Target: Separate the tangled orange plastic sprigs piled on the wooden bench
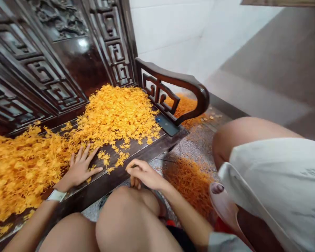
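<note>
My left hand (pixel 81 168) lies with its fingers spread on the front part of a dark wooden bench (pixel 105 183), palm down, touching the edge of a heap of small orange-yellow flower-like pieces (pixel 28 168). A watch with a pale band (pixel 56 195) is on that wrist. Above my knees, just off the bench's front edge, my right hand (pixel 145 175) is closed, thumb and forefinger together and the other fingers curled. Whatever those fingers may hold is too small or hidden to name. Several loose pieces (pixel 112 159) lie on the wood between the two hands.
A taller heap of the same pieces (pixel 118 112) rests against the carved backrest. Beside the armrest (pixel 173 77) lies a dark phone (pixel 168 125). Orange stick-like scraps (pixel 189 182) cover the floor. Another person's leg (pixel 252 133) in pale shorts is close on the right.
</note>
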### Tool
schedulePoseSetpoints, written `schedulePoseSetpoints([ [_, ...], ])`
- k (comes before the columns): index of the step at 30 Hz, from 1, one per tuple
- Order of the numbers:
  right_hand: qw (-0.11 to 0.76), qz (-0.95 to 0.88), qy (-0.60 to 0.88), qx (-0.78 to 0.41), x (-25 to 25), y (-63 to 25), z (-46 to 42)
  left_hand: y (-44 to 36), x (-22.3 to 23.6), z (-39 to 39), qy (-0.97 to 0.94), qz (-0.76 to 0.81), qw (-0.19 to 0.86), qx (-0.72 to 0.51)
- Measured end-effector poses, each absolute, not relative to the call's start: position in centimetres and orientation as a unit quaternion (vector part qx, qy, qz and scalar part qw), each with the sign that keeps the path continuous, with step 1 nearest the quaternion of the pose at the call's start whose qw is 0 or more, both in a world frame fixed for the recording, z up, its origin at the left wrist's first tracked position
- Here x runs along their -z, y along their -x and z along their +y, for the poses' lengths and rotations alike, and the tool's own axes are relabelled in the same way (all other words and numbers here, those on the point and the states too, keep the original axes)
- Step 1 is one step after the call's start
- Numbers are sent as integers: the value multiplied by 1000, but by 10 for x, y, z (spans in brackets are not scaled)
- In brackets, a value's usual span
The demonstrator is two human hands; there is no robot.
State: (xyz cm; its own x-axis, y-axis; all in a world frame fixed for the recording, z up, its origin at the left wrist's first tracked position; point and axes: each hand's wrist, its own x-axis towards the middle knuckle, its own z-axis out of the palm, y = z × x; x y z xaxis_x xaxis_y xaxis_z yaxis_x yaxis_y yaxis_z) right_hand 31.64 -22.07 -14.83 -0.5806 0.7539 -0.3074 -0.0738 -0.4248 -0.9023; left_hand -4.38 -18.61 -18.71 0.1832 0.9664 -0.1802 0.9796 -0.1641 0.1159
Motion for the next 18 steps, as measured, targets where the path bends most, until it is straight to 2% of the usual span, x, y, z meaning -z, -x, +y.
schedulePoseSetpoints([
  [2, 146, -457, 317, -818, 139, -289, -191, 36, 190, -170, -759, 642, 109, 2],
  [4, 122, -448, 328, -823, 141, -268, -156, 25, 187, -152, -750, 650, 121, -22],
  [10, 352, -437, 456, -691, 158, -232, -73, 7, 169, -129, -722, 664, 144, -129],
  [12, 361, -464, 484, -648, 152, -227, -63, 13, 166, -141, -736, 642, 103, -190],
  [14, 332, -546, 495, -589, 143, -218, -61, 25, 164, -157, -737, 622, 58, -258],
  [18, 328, -764, 431, -350, 127, -167, -56, 67, 171, -177, -633, 679, 29, -371],
])
